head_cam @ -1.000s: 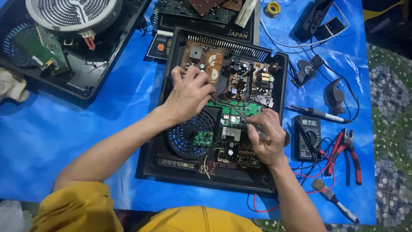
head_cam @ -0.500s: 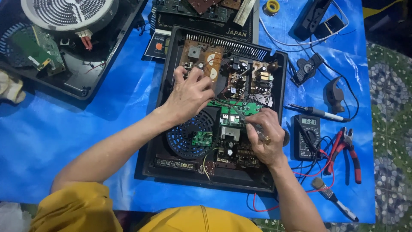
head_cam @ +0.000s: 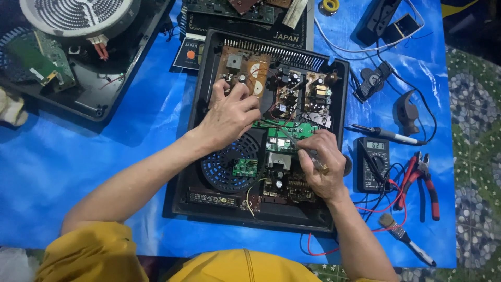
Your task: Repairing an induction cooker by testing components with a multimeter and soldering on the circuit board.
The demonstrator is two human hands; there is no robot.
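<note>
The left hand presses curled fingers on the far brown board. The right hand grips a screwdriver over the green board. A multimeter and pliers lie right.

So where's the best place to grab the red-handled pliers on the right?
Take the red-handled pliers by both red handles, coming straight down from above. They lie flat on the blue sheet, jaws pointing away toward the multimeter, handles splayed toward the person and free of most wires.
</note>
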